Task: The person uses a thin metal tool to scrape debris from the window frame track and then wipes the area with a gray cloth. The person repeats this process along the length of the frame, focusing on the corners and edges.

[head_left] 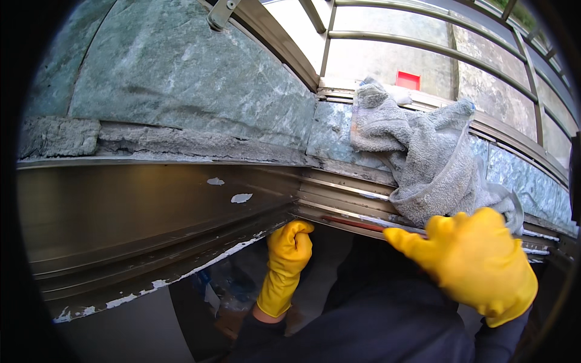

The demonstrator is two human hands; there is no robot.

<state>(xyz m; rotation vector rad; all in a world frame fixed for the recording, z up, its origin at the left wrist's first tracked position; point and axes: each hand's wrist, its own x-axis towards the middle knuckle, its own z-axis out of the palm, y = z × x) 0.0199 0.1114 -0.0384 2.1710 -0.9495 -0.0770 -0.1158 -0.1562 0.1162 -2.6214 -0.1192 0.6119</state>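
Both my hands wear yellow rubber gloves. My right hand point(469, 260), smeared by motion, is closed over the window track point(339, 199). From its outstretched index finger a thin red stick-like tool point(351, 223) lies along the lower groove of the track; its kind is unclear. My left hand point(290, 248) is curled into a fist just below the corner where the track meets the brown metal frame point(139, 206). What is inside that fist, if anything, is hidden. A crumpled grey towel point(423, 145) drapes over the sill and track, just beyond my right hand.
Greenish stone tiles point(193, 66) cover the wall and sill. Beyond the window stand metal railings point(423, 42), with a red square object point(408, 80) near their foot. White flaking patches point(241, 198) mark the brown frame. My dark-clothed legs point(387, 302) are below.
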